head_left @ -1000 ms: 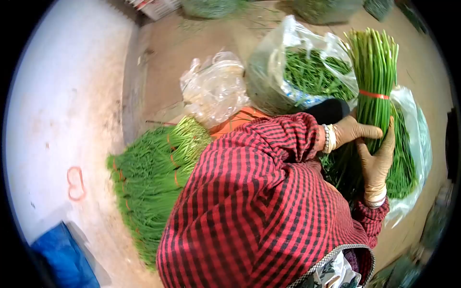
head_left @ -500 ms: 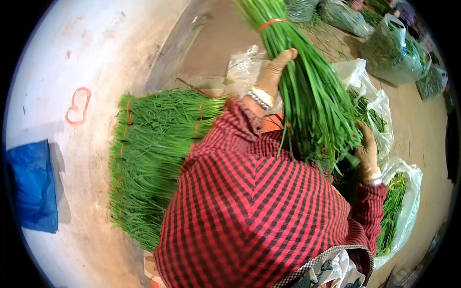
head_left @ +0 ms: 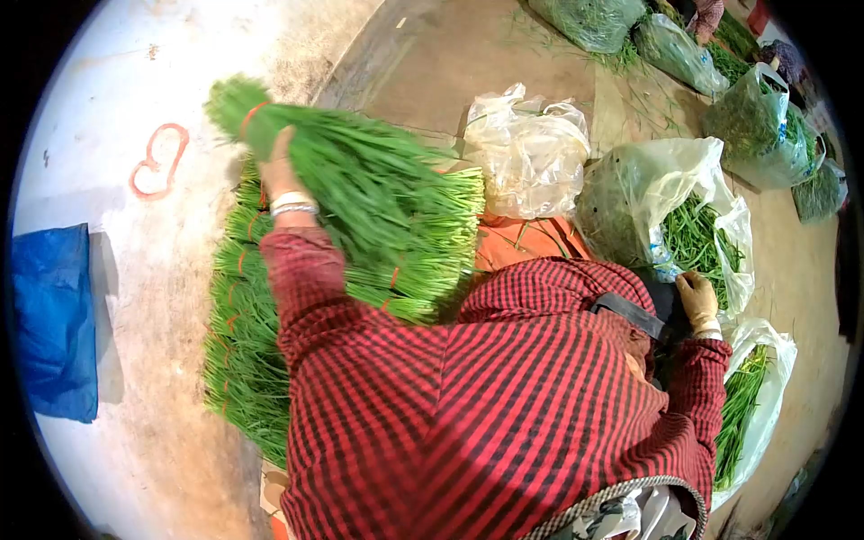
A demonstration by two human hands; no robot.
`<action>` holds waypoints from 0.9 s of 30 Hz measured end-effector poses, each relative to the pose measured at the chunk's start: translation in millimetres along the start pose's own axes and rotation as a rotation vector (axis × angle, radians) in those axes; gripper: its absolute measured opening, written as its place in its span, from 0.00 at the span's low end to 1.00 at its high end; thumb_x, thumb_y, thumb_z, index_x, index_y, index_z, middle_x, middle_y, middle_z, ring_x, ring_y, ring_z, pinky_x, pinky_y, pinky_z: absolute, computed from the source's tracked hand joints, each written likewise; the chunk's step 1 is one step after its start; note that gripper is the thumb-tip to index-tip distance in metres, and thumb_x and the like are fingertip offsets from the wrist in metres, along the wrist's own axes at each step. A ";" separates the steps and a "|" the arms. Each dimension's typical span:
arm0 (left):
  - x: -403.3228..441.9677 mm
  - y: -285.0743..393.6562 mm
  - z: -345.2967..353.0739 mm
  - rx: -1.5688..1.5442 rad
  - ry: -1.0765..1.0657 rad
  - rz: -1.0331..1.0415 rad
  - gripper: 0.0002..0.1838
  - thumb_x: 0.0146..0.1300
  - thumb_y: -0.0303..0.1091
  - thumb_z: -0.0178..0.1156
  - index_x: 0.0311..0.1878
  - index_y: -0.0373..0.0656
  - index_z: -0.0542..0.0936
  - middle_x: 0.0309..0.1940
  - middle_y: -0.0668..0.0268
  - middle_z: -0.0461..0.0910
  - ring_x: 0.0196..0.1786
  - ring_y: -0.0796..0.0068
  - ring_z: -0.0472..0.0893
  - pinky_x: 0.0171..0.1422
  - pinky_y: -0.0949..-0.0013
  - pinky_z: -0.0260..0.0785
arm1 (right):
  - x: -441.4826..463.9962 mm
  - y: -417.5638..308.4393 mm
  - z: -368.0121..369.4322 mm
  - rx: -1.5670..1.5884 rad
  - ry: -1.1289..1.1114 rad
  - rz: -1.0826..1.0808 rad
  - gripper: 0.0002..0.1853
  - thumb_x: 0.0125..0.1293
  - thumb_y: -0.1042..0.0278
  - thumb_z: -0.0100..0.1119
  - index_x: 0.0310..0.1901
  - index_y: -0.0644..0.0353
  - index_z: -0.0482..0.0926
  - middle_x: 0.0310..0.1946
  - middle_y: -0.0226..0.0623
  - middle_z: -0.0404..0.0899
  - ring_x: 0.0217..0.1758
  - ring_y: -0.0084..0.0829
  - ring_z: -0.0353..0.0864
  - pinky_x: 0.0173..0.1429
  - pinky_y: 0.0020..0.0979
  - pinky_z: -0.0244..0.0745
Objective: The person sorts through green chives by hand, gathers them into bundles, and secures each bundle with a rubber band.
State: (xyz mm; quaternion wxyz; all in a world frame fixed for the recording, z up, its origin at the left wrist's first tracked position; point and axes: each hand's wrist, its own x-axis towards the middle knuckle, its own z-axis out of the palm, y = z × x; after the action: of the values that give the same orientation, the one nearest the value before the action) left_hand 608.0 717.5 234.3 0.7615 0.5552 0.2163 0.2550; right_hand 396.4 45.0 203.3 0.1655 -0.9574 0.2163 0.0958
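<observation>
Gripped near its red band by my left hand (head_left: 281,171), a bundle of long green stalks (head_left: 360,171) hangs over the far end of the stacked bundles (head_left: 247,360) beside the wall. The bundle is blurred by motion. On the right, my right hand (head_left: 697,301), in a tan glove, is beside the dark knee and an open plastic bag (head_left: 621,189) with loose greens; its fingers are curled, and what they hold, if anything, is hidden. Below it stands a second bag (head_left: 778,369) with green stalks.
A crumpled clear bag (head_left: 531,162) lies on orange material (head_left: 522,243) in the middle. Filled bags (head_left: 760,126) and part of another person (head_left: 706,18) are at the upper right. A blue bag (head_left: 54,324) is on the left, against the white wall (head_left: 171,270).
My left hand has carried the banded bundle from the right across to the stack on the left. My right hand has come away from the bundle and stayed on the right. The view has shifted.
</observation>
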 end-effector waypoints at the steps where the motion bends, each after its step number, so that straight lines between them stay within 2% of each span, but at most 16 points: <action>1: 8.3 13.6 -19.6 0.014 0.040 -0.017 0.33 0.50 0.36 0.73 0.60 0.40 0.74 0.54 0.60 0.76 0.51 0.62 0.78 0.56 0.58 0.72 | -0.5 8.4 2.2 0.056 -0.013 0.009 0.20 0.64 0.53 0.58 0.47 0.61 0.83 0.40 0.45 0.85 0.44 0.41 0.85 0.51 0.33 0.75; 3: 38.1 19.1 -53.0 0.184 0.256 -0.041 0.43 0.50 0.39 0.73 0.69 0.40 0.66 0.68 0.54 0.65 0.65 0.57 0.69 0.69 0.52 0.62 | -0.9 18.2 8.4 0.034 0.028 0.021 0.18 0.63 0.55 0.58 0.46 0.61 0.83 0.38 0.47 0.85 0.43 0.42 0.85 0.50 0.35 0.75; 5: 62.3 11.0 -93.1 0.281 0.126 -0.282 0.56 0.48 0.43 0.74 0.76 0.42 0.51 0.74 0.49 0.53 0.74 0.56 0.57 0.76 0.51 0.50 | -7.6 5.3 5.7 -0.009 0.049 0.033 0.18 0.63 0.55 0.58 0.45 0.60 0.83 0.37 0.49 0.84 0.43 0.43 0.84 0.49 0.36 0.75; 6: 80.9 -9.4 -115.0 0.408 0.106 -0.385 0.56 0.49 0.45 0.72 0.76 0.42 0.49 0.74 0.48 0.53 0.74 0.55 0.58 0.76 0.51 0.51 | -9.1 3.0 7.0 -0.017 0.044 0.040 0.18 0.63 0.55 0.58 0.45 0.60 0.83 0.37 0.49 0.84 0.43 0.43 0.84 0.49 0.36 0.75; 9: 114.6 -122.8 -169.1 1.209 0.222 -0.502 0.57 0.52 0.51 0.67 0.77 0.42 0.43 0.74 0.46 0.54 0.73 0.53 0.60 0.76 0.52 0.51 | -6.3 0.4 9.0 -0.010 0.057 0.063 0.18 0.63 0.55 0.58 0.44 0.60 0.83 0.37 0.51 0.84 0.42 0.45 0.84 0.48 0.37 0.75; 11: 105.9 -163.2 -182.6 1.388 0.321 -0.528 0.58 0.54 0.55 0.64 0.78 0.42 0.39 0.74 0.44 0.54 0.73 0.51 0.61 0.76 0.52 0.52 | -9.6 -7.1 2.4 -0.033 0.054 0.094 0.18 0.63 0.54 0.57 0.44 0.60 0.83 0.37 0.50 0.84 0.42 0.45 0.84 0.48 0.37 0.75; 12: 80.5 -146.8 -166.3 1.386 0.391 -0.524 0.58 0.54 0.54 0.63 0.77 0.41 0.39 0.72 0.43 0.56 0.71 0.49 0.64 0.75 0.52 0.54 | -9.1 -4.4 1.4 -0.043 0.049 0.096 0.18 0.63 0.54 0.57 0.44 0.60 0.83 0.37 0.50 0.84 0.42 0.45 0.84 0.48 0.37 0.75; 15: 68.6 -119.0 -143.4 1.438 0.348 -0.594 0.55 0.54 0.55 0.60 0.77 0.40 0.41 0.73 0.43 0.55 0.71 0.46 0.64 0.73 0.51 0.56 | -5.8 0.0 0.8 0.005 0.022 0.072 0.18 0.63 0.54 0.57 0.44 0.61 0.83 0.37 0.50 0.84 0.43 0.45 0.85 0.48 0.37 0.75; 16: 59.2 -107.2 -129.9 1.415 0.383 -0.606 0.52 0.54 0.55 0.58 0.76 0.39 0.48 0.72 0.43 0.56 0.70 0.46 0.65 0.72 0.51 0.58 | -4.8 3.1 1.2 0.011 0.032 0.059 0.18 0.63 0.54 0.57 0.44 0.61 0.83 0.37 0.49 0.84 0.43 0.44 0.85 0.48 0.36 0.75; 17: 48.8 -107.8 -122.9 1.427 0.369 -0.596 0.52 0.54 0.55 0.58 0.76 0.39 0.48 0.72 0.43 0.56 0.70 0.46 0.65 0.72 0.51 0.58 | -7.5 4.4 1.8 0.014 0.037 0.053 0.18 0.63 0.54 0.57 0.44 0.61 0.83 0.37 0.49 0.84 0.43 0.44 0.85 0.48 0.36 0.75; 19: 22.0 -110.0 -107.1 1.394 0.550 -0.287 0.48 0.54 0.53 0.58 0.74 0.39 0.54 0.71 0.43 0.58 0.69 0.47 0.67 0.72 0.51 0.58 | -12.3 5.6 2.8 0.024 0.053 0.041 0.18 0.64 0.54 0.57 0.44 0.61 0.83 0.37 0.48 0.85 0.43 0.43 0.85 0.49 0.35 0.75; 21: -14.0 -117.7 -75.4 1.643 0.453 0.106 0.42 0.60 0.51 0.54 0.76 0.44 0.55 0.76 0.53 0.52 0.73 0.55 0.61 0.74 0.49 0.51 | -15.0 9.4 5.6 0.057 0.083 0.052 0.18 0.64 0.54 0.57 0.44 0.61 0.83 0.37 0.47 0.85 0.43 0.42 0.85 0.49 0.35 0.75; 23: -49.9 -137.3 -33.7 1.717 0.195 0.516 0.40 0.60 0.48 0.54 0.75 0.47 0.57 0.77 0.57 0.51 0.76 0.63 0.56 0.75 0.50 0.46 | -15.9 20.1 8.6 0.081 0.067 0.074 0.18 0.64 0.54 0.58 0.44 0.60 0.83 0.38 0.46 0.85 0.44 0.41 0.85 0.49 0.35 0.75; 25: -83.7 -159.6 20.9 1.537 -0.081 0.726 0.39 0.58 0.47 0.57 0.73 0.47 0.62 0.75 0.59 0.54 0.76 0.68 0.54 0.73 0.53 0.45 | -18.7 24.3 10.3 0.095 0.110 0.027 0.18 0.65 0.54 0.58 0.45 0.60 0.83 0.39 0.46 0.85 0.45 0.40 0.84 0.49 0.35 0.75; 26: -108.1 -148.5 58.4 1.375 -0.281 0.776 0.36 0.57 0.44 0.61 0.69 0.45 0.66 0.68 0.54 0.65 0.72 0.59 0.61 0.72 0.50 0.51 | -21.1 24.8 9.8 0.108 0.116 0.007 0.17 0.65 0.54 0.59 0.45 0.59 0.84 0.39 0.45 0.85 0.44 0.41 0.84 0.49 0.36 0.75; 27: -119.4 -156.0 90.1 1.276 -0.423 0.810 0.33 0.56 0.43 0.62 0.65 0.44 0.70 0.62 0.53 0.70 0.68 0.57 0.66 0.70 0.51 0.53 | -22.3 24.9 10.5 0.115 0.121 0.022 0.17 0.65 0.54 0.59 0.45 0.59 0.84 0.39 0.45 0.85 0.44 0.41 0.84 0.49 0.36 0.75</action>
State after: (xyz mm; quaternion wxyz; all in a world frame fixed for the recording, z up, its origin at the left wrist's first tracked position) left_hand 593.6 536.7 116.8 0.1680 0.9578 -0.0481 0.2282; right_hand 364.4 36.1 192.3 0.2059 -0.9478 0.2418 0.0268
